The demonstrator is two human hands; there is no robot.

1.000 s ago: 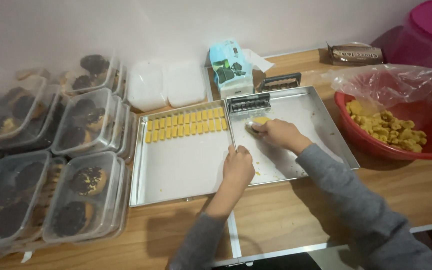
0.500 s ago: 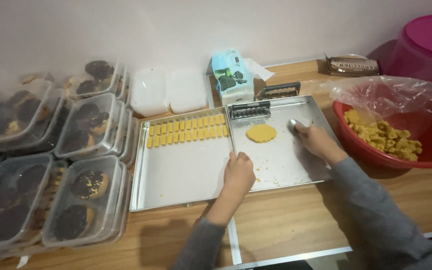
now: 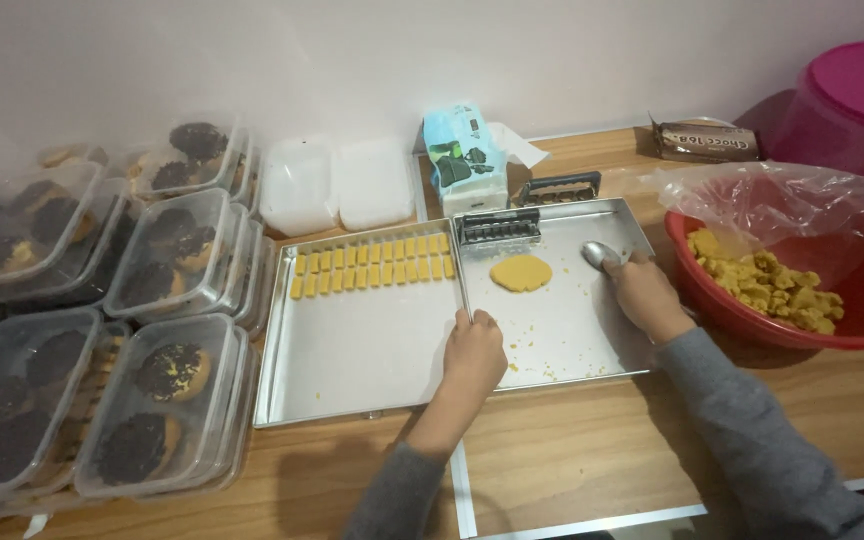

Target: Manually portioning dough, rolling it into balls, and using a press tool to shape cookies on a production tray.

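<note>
Right now my left hand presses the seam where the two metal trays meet, steadying them, while my right hand has its grip closed on a spoon just beside the flattened yellow dough on the right tray.

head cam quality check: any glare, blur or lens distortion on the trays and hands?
Head view: soft indoor light, no hard shadows. Mild sheen on the right tray and on the spoon in the right hand; glare on the plastic boxes at left. Wide-angle bending shows at the table edge. Left hand and dough disc are sharp enough; no motion blur visible.
</note>
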